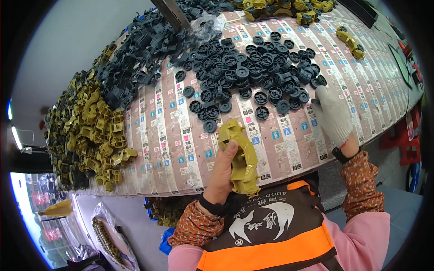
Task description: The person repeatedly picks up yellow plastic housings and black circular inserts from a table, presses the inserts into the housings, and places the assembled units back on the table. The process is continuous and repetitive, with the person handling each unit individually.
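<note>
In my bare left hand (220, 171) I hold an olive-yellow plastic toy car body (244, 158), gripped along its left side with the thumb on top. It is tilted upright above the near table edge, its hollow side partly showing. My right hand (333, 115), in a whitish knit glove, reaches the right edge of a spread of black toy wheels (255, 70). Its fingers are drawn together, fingertips beside one wheel (318, 81). A small dark bit shows at the glove's left side; what the fingers pinch is mostly hidden.
Olive-yellow car bodies (86, 131) are heaped at the left, with dark plastic parts (144, 49) piled behind. A metal post (172, 13) rises at the back. More yellow toy cars (289, 9) sit far back; one (350, 43) lies at right. A red stool (407, 147) stands beyond the table.
</note>
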`<state>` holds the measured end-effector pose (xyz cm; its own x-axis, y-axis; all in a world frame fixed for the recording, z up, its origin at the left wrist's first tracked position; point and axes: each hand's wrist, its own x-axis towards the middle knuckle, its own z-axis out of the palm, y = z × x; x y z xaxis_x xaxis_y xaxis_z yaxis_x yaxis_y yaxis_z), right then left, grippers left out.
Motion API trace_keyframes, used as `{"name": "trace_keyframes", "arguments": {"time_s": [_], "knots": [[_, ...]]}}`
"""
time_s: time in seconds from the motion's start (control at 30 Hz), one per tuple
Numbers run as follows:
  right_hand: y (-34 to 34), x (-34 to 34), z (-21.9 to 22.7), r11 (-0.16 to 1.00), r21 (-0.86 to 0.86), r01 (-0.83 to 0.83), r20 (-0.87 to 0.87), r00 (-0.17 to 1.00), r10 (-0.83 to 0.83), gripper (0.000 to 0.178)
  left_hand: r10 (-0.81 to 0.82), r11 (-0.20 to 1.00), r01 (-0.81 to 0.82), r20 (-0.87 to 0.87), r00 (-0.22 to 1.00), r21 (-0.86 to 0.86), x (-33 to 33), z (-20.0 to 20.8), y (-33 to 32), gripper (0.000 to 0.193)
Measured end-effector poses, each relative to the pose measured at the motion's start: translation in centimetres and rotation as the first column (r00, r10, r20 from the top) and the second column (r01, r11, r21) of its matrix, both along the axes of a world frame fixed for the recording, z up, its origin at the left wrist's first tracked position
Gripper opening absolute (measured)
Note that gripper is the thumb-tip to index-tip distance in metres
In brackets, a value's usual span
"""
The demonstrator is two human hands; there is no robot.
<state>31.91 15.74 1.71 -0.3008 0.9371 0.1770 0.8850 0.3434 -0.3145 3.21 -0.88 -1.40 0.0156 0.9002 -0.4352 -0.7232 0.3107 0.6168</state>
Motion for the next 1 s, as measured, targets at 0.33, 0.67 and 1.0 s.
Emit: {"name": "trace_keyframes", "arguments": {"time_s": [0.33,0.67,1.0], "knots": [[-7.6,-8.7,1.1,0.876,-0.312,-0.367,-0.788,0.615,-0.023,0.032,0.008,0.979,0.058,-0.326,0.945,0.193,2.4,0.5,0.2,0.081],[-9.8,-9.0,0.3,0.888,-0.307,-0.341,-0.767,0.641,-0.019,0.037,0.042,0.954,0.107,-0.481,0.876,0.278,3.1,-0.2,-0.2,0.084],[-9.9,-7.3,2.0,0.921,-0.156,-0.357,-0.5,0.833,0.238,0.032,-0.086,0.883,0.374,-0.688,0.721,0.282,2.9,-0.8,0.0,0.087]]}}
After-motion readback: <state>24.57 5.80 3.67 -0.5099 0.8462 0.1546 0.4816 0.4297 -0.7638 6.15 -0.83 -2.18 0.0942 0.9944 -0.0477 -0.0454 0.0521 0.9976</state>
